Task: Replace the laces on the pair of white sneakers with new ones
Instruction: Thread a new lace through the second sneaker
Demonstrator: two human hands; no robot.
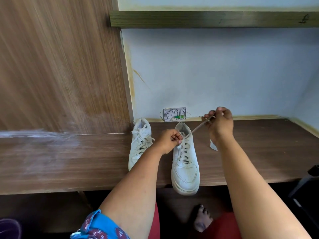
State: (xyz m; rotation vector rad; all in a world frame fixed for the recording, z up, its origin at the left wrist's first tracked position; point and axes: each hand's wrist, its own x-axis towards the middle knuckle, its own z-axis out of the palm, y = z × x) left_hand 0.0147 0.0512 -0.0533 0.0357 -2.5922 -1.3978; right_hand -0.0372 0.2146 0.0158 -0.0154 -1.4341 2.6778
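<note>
over the right sneaker (185, 163), the right hand (220, 124) pinches one lace (196, 129) end and draws it taut toward the far right, likely working it out of the eyelets. the left hand (168, 141) pinches the lacing to steady it. two white sneakers sit on the tabletop (259, 152); the left sneaker (139, 144) is tied.
</note>
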